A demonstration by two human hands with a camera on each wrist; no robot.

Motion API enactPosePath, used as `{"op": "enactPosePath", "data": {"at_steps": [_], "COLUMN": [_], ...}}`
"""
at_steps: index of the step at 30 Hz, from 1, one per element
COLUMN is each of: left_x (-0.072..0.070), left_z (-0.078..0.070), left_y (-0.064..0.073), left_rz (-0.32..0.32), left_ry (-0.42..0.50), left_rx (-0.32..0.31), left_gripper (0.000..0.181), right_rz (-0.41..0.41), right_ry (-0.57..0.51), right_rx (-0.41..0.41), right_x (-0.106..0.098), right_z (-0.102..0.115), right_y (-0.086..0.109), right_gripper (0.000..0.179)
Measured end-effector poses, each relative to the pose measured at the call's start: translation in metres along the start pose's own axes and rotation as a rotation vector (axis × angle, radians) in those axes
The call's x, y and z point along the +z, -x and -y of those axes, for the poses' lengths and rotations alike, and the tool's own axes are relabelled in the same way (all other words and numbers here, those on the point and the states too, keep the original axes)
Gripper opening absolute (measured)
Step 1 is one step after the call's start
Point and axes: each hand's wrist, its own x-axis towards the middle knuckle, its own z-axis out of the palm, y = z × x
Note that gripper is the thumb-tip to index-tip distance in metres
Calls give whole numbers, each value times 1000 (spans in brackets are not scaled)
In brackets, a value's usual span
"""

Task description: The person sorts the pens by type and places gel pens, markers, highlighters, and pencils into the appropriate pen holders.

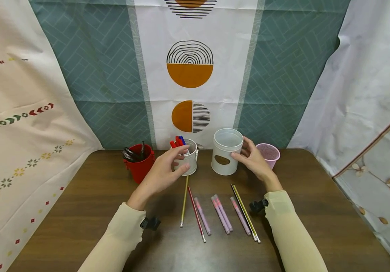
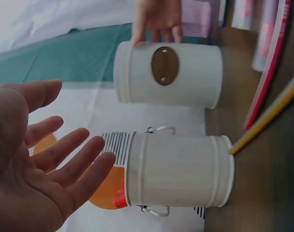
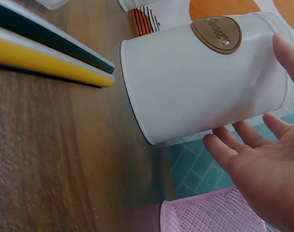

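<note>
White can (image 1: 227, 150) upright at back of table (image 1: 79, 211), R hand (image 1: 254, 160) at its R side

Can't tell if R hand's fingers grip or just touch. Uneven push could tip can or knock pink mesh cup (image 3: 210, 212) nearby. L hand (image 1: 161, 172) spread, holding nothing, nr handled tin (image 2: 181, 169) w/ markers (image 1: 178, 142); a careless swipe might topple it. Hidden: can's floor, part of markers behind L hand

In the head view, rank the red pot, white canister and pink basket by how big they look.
Largest to smallest:
1. White canister
2. Red pot, a bit smaller
3. Pink basket, partly hidden
</note>
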Motion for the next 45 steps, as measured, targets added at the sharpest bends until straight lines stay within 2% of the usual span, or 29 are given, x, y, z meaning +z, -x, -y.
{"op": "enactPosePath", "data": {"at_steps": [6,16,21,25,32,39,45], "left_x": [5,16,23,25,27,29,31], "left_z": [1,11,16,19,23,27,27], "left_y": [10,30,33,35,38,40,43], "left_rz": [75,129,131,165,182,192,204], "left_ry": [-62,-111,-104,-84,-122,-180,-181], "left_rx": [-45,-96,-118,-152,-185,-269,-358], "left_gripper": [61,53,48,46,39,34,27], "right_rz": [7,28,30,37,83,102,109], "right_ry": [-3,-36,-18,-4,32,66,68], "right_rx": [10,19,23,22,-15,-7,-16], "right_x": [2,9,10,7,2,0,4], "right_z": [-7,-17,-23,-26,-23,-26,-28], "right_y": [-3,-6,-8,-9,-12,-12,-14], "right_gripper": [90,88,88,90,91,91,90]}}
